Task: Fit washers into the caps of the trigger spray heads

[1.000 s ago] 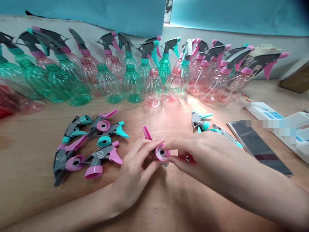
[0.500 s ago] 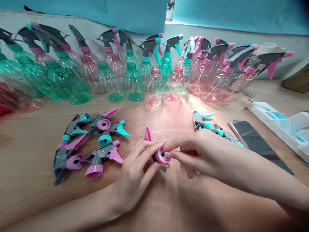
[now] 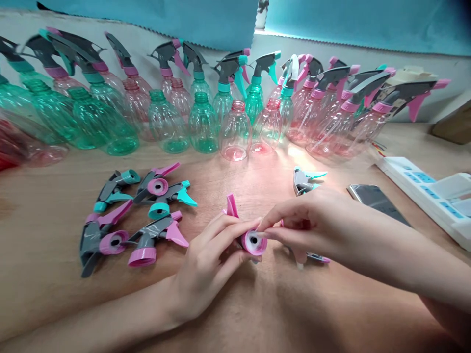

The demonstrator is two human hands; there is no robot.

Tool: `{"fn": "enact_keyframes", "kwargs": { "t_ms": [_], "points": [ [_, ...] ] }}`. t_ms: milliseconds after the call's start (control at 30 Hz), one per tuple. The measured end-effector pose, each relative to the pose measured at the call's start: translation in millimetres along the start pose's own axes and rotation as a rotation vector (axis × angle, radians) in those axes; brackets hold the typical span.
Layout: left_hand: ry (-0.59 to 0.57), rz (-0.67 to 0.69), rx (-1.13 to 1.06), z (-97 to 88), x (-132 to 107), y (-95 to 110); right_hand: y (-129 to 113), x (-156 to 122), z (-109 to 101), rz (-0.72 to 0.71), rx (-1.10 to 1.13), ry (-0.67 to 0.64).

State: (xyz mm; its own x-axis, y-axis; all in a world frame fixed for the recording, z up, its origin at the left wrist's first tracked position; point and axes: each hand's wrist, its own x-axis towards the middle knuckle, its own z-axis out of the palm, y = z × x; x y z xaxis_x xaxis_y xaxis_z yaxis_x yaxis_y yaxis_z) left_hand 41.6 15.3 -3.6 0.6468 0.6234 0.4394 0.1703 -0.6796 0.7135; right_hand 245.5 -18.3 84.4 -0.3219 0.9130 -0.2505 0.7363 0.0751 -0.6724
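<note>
My left hand point(image 3: 206, 255) is closed around a pink and grey spray trigger head point(image 3: 253, 242). The open pink collar faces me, showing a white ring with a dark hole in the middle. At the collar's upper right rim, the thumb and forefinger of my right hand point(image 3: 298, 220) are pinched together; whatever is between them is too small to make out. Under the right hand, part of another grey and pink trigger head point(image 3: 318, 257) shows. Whether it lies on the table or is held by the lower fingers, I cannot tell.
Several pink and teal trigger heads point(image 3: 143, 255) lie to the left. A teal trigger head point(image 3: 303, 181) lies behind my right hand, near a phone point(image 3: 375, 201) and a white power strip point(image 3: 423, 181). Open bottles point(image 3: 204, 122) and bottles with sprayers line the back.
My right fingertips have moved from inside the pink collar to its upper rim, uncovering the hole. Both hands shifted slightly right with the trigger head. The other trigger head's pink tip now shows below the right hand.
</note>
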Motion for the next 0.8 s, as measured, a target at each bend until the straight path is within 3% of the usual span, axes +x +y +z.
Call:
{"fn": "enact_keyframes", "kwargs": {
  "t_ms": [200, 533, 633, 800],
  "points": [
    [-0.013, -0.031, -0.011, 0.5, 1.1, -0.2, 0.9, 4.9, 6.3, -0.008, -0.101, 0.025],
    [0.069, -0.084, -0.001, 3.0, 3.3, 1.0, -1.6, -13.7, 32.1, -0.185, -0.487, 0.305],
    [0.09, -0.055, -0.004, 3.9, 1.6, 0.4, -3.7, -11.5, 30.5, -0.141, -0.441, 0.272],
    [0.1, -0.025, 0.038, 2.1, -0.4, -1.2, -5.3, 1.3, 14.1, -0.1, -0.15, 0.057]
  ]
}}
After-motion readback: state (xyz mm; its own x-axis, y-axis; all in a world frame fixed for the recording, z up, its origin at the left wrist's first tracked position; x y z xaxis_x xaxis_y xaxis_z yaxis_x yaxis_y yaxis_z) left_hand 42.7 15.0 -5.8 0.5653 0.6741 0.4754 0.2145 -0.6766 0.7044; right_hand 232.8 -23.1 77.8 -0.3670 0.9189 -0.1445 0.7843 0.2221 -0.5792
